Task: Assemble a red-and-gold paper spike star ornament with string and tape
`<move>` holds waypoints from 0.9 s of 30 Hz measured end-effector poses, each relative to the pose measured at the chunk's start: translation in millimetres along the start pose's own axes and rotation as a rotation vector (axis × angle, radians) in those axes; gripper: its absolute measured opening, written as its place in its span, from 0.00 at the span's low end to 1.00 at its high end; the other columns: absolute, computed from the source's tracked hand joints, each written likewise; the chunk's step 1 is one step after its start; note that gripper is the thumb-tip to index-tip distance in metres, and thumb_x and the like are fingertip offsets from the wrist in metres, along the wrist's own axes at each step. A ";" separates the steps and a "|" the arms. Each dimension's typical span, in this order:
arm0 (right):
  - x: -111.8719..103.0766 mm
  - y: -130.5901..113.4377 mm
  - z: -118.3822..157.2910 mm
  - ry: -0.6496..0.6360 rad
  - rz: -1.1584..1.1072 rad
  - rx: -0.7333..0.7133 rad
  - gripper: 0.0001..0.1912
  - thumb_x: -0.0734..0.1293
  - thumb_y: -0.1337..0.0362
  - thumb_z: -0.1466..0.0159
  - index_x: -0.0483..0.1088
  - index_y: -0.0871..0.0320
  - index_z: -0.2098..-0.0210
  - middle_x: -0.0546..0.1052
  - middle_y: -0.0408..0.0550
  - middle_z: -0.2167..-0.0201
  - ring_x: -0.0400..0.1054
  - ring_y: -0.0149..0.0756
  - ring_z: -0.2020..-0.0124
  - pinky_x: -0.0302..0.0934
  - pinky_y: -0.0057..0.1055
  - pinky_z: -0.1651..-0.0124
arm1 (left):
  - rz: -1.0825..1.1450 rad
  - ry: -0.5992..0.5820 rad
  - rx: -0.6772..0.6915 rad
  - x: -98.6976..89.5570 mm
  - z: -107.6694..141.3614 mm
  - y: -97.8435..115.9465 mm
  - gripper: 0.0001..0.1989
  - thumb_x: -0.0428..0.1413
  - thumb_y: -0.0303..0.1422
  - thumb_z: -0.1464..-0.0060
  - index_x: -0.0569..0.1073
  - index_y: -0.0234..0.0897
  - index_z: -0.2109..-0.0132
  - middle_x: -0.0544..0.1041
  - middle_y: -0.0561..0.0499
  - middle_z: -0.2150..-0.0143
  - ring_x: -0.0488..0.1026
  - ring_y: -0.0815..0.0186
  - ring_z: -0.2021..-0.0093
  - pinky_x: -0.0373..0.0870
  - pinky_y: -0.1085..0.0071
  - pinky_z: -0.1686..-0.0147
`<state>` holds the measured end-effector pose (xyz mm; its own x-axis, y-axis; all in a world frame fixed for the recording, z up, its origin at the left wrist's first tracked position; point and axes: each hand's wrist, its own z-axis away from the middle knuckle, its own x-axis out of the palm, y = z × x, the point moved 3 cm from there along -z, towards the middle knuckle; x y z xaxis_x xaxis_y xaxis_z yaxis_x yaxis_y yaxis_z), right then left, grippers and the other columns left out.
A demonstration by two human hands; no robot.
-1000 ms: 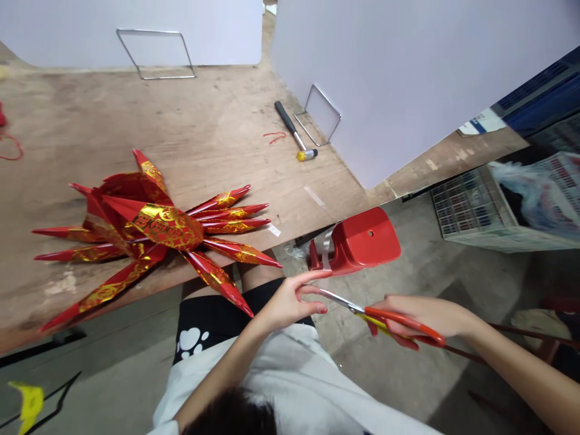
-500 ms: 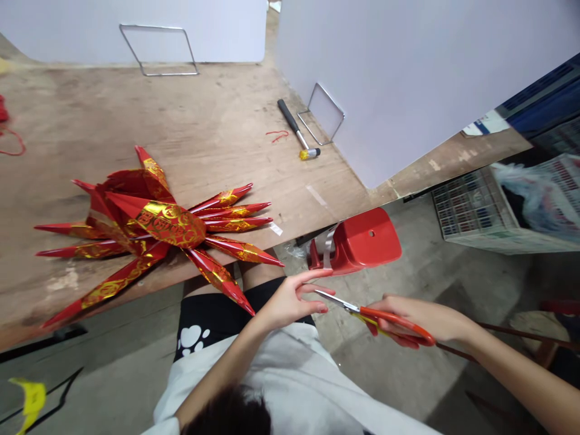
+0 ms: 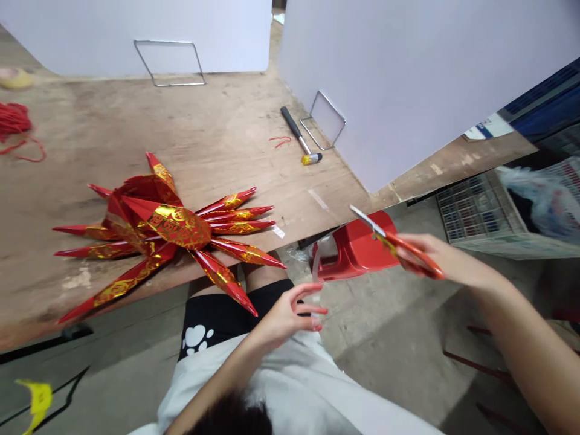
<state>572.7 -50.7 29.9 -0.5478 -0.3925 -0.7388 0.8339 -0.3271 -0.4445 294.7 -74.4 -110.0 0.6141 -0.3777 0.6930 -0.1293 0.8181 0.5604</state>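
Note:
My right hand (image 3: 419, 257) grips the orange handles of a pair of scissors (image 3: 385, 237), its blades pointing left over a red stool. My left hand (image 3: 292, 315) is over my lap with its fingers spread. A clear strip of tape (image 3: 316, 263) appears to cling to those fingertips; the contact is partly blurred. On the table's near edge lies a red and gold folded-paper ornament (image 3: 179, 228) with long pointed spikes, beyond my left hand and apart from it.
A hammer (image 3: 301, 136) lies on the wooden table (image 3: 226, 127) by white upright panels (image 3: 417, 78) with wire stands. Red yarn (image 3: 13, 124) and a tape roll (image 3: 16, 78) are at left. The red stool (image 3: 362, 241) and a plastic crate (image 3: 471, 208) stand at right.
My right hand has lifted the scissors up and away from my left hand, toward the table's edge. My left hand has shifted slightly down and left. The view has turned a little left.

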 end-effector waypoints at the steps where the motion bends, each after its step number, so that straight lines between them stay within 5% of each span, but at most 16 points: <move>1: -4.2 -0.2 -17.2 0.071 0.041 0.012 0.20 0.58 0.48 0.37 0.71 0.58 0.62 0.73 0.50 0.76 0.64 0.33 0.78 0.56 0.28 0.74 | 0.023 0.022 -0.051 -1.8 5.9 -6.1 0.34 0.68 0.26 0.64 0.70 0.41 0.47 0.58 0.39 0.34 0.75 0.51 0.49 0.76 0.68 0.64; 4: -10.6 -2.2 -73.9 0.301 0.351 0.130 0.22 0.58 0.48 0.37 0.72 0.60 0.62 0.77 0.56 0.69 0.71 0.43 0.69 0.58 0.32 0.69 | 0.082 0.083 -0.191 -9.3 25.7 -25.3 0.36 0.69 0.26 0.66 0.69 0.40 0.46 0.62 0.37 0.36 0.78 0.55 0.54 0.75 0.68 0.62; 10: -3.4 -14.8 -144.4 0.450 0.515 0.307 0.31 0.55 0.44 0.37 0.71 0.65 0.55 0.77 0.67 0.61 0.73 0.55 0.59 0.61 0.39 0.62 | 0.184 0.185 -0.286 -19.9 62.6 -47.3 0.42 0.67 0.25 0.63 0.62 0.38 0.40 0.65 0.34 0.40 0.78 0.57 0.55 0.72 0.69 0.55; 17: -2.4 -14.2 -169.4 0.443 0.497 0.285 0.29 0.58 0.45 0.36 0.69 0.64 0.52 0.76 0.65 0.61 0.72 0.52 0.60 0.62 0.38 0.64 | -0.298 0.281 0.140 -13.3 97.1 -4.8 0.35 0.61 0.23 0.55 0.63 0.50 0.41 0.48 0.43 0.29 0.76 0.62 0.53 0.72 0.78 0.71; 20: -1.8 -27.8 -159.4 0.476 0.543 0.251 0.24 0.59 0.51 0.35 0.70 0.67 0.53 0.75 0.68 0.58 0.72 0.52 0.60 0.61 0.38 0.64 | -0.525 0.276 0.311 -4.6 117.0 15.2 0.27 0.57 0.23 0.50 0.68 0.50 0.44 0.53 0.45 0.31 0.76 0.63 0.53 0.75 0.78 0.71; 23: 3.1 -63.2 -121.0 0.563 0.514 0.123 0.21 0.60 0.54 0.35 0.72 0.67 0.57 0.74 0.68 0.58 0.72 0.51 0.62 0.61 0.39 0.62 | -0.598 0.208 0.396 8.4 134.4 25.9 0.17 0.57 0.25 0.47 0.74 0.48 0.51 0.65 0.45 0.39 0.78 0.66 0.60 0.76 0.78 0.70; 25: 13.3 -95.2 -83.0 0.578 0.318 -0.090 0.17 0.61 0.54 0.35 0.73 0.62 0.60 0.77 0.59 0.64 0.71 0.46 0.65 0.62 0.37 0.61 | -0.589 0.266 0.455 13.2 141.5 32.6 0.13 0.59 0.27 0.48 0.75 0.47 0.55 0.69 0.46 0.44 0.78 0.68 0.65 0.76 0.78 0.74; 27: 33.3 -127.2 -45.1 0.408 0.005 -0.333 0.14 0.63 0.54 0.36 0.73 0.58 0.64 0.77 0.52 0.68 0.71 0.40 0.68 0.63 0.33 0.63 | -0.568 0.430 0.554 11.3 145.0 42.3 0.14 0.60 0.28 0.48 0.74 0.48 0.54 0.67 0.46 0.42 0.79 0.65 0.63 0.76 0.78 0.76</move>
<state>451.3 16.6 39.1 -0.5287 -0.0047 -0.8488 0.8488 -0.0089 -0.5287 183.3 -106.9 -12.7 0.9235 -0.3756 0.0779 -0.0057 0.1897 0.9818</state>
